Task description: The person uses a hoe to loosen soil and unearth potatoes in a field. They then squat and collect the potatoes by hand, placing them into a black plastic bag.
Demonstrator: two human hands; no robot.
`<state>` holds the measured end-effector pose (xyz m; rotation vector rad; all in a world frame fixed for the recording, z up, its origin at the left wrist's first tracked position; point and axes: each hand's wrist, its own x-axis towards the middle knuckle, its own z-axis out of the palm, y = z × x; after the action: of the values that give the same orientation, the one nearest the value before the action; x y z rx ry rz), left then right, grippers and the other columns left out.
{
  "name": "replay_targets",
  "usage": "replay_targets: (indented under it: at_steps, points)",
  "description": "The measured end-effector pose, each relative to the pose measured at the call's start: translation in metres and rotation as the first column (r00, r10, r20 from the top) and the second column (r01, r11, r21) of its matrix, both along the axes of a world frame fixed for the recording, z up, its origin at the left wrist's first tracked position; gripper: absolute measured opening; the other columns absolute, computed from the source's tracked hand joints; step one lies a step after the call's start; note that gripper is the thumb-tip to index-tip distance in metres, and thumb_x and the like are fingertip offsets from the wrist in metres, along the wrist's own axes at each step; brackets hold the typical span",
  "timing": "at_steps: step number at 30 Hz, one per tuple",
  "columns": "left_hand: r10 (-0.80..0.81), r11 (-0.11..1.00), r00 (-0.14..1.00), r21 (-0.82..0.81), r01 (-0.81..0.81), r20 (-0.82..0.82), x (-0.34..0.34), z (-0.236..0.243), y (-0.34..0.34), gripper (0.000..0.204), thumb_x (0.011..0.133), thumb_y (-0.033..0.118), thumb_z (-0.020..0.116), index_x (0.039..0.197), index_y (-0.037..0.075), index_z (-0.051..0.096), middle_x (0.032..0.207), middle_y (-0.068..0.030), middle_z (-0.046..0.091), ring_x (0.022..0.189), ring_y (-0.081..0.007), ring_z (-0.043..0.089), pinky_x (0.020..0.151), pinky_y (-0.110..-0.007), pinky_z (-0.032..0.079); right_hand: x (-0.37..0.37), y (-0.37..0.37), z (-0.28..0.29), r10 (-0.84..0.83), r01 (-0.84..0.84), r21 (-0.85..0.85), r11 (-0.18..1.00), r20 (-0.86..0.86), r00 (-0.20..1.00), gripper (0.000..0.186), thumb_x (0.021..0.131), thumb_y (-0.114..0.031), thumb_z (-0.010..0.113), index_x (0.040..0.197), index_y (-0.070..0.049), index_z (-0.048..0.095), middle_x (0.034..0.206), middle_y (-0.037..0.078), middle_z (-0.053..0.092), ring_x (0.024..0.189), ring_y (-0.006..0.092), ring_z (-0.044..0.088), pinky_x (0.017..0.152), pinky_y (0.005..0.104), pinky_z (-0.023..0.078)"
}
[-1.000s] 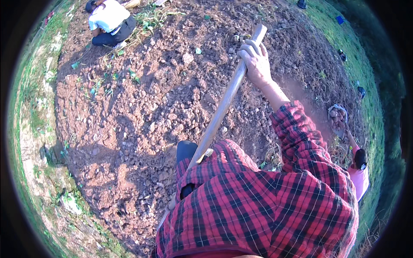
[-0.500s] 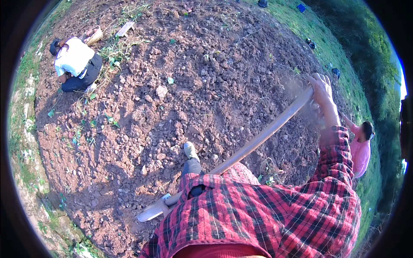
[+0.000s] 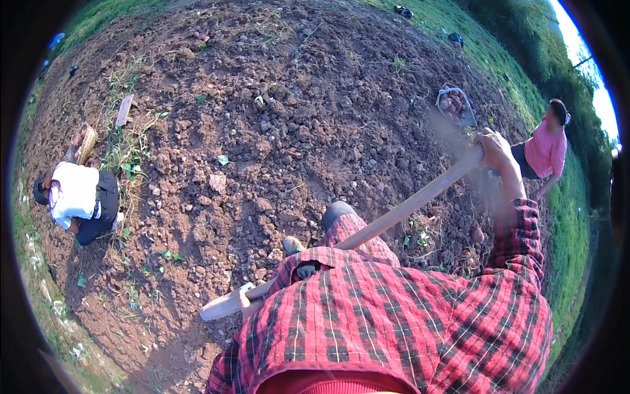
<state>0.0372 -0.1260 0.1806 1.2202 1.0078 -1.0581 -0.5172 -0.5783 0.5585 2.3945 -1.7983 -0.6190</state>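
We are swinging long wooden handle (image 3: pixel 394 213) across body over tilled soil (image 3: pixel 275 131). Right hand (image 3: pixel 495 152) clenching far end; left hand (image 3: pixel 246 299) wrapped near butt. Next move, likely: firm grip, feet kept back from blade.

Red-and-black plaid shirt (image 3: pixel 407 322), pale wooden handle (image 3: pixel 400 210), reddish-brown soil (image 3: pixel 275 131), green grass (image 3: pixel 564 217)
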Motion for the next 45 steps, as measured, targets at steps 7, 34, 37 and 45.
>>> replay_targets:
  at_steps: [7, 34, 37, 45]
  points:
    - [-0.115, 0.993, 0.993, -0.007, 0.115, 0.029, 0.03, 0.0, -0.074, 0.02, 0.071, 0.02, 0.064, 0.084, 0.009, 0.054, 0.07, -0.0053, 0.055, 0.068, -0.0245, 0.056, 0.067, -0.037, 0.049, -0.093, 0.024, -0.049, -0.297, 0.307, 0.076, 0.949, -0.119, 0.947, 0.054, 0.04, -0.018, 0.081, 0.09, -0.015, 0.061, 0.097, 0.007, 0.054, 0.089, 0.0268, 0.057, 0.077, 0.0346, 0.048]
    - [0.029, 0.997, 0.998, 0.064, -0.032, 0.048, -0.05, 0.018, -0.45, 0.022, 0.071, 0.019, 0.065, 0.087, 0.008, 0.055, 0.071, -0.0048, 0.056, 0.07, -0.0245, 0.056, 0.068, -0.036, 0.049, 0.047, -0.582, -0.086, 0.24, -0.134, -0.391, 0.911, 0.237, 0.941, 0.034, 0.064, 0.004, 0.061, 0.091, -0.015, 0.053, 0.095, 0.003, 0.051, 0.092, 0.0279, 0.051, 0.073, 0.0386, 0.047]
    - [0.013, 0.998, 0.999, 0.056, -0.015, 0.036, -0.037, 0.008, -0.507, 0.022, 0.071, 0.019, 0.066, 0.087, 0.008, 0.055, 0.071, -0.0047, 0.056, 0.07, -0.0245, 0.056, 0.068, -0.036, 0.049, 0.054, -0.611, -0.081, 0.27, -0.143, -0.441, 0.886, 0.241, 0.932, 0.033, 0.063, 0.006, 0.058, 0.089, -0.012, 0.051, 0.094, 0.004, 0.05, 0.088, 0.0296, 0.05, 0.071, 0.0398, 0.045]
    - [-0.049, 0.999, 0.998, -0.023, 0.048, -0.037, 0.028, -0.066, -0.719, 0.023, 0.071, 0.019, 0.066, 0.088, 0.008, 0.055, 0.071, -0.0046, 0.056, 0.07, -0.0246, 0.056, 0.068, -0.035, 0.049, 0.025, -0.674, -0.101, 0.078, -0.023, -0.416, 0.909, 0.114, 0.991, 0.031, 0.063, 0.008, 0.055, 0.088, -0.009, 0.053, 0.088, 0.006, 0.051, 0.084, 0.031, 0.05, 0.067, 0.041, 0.045]
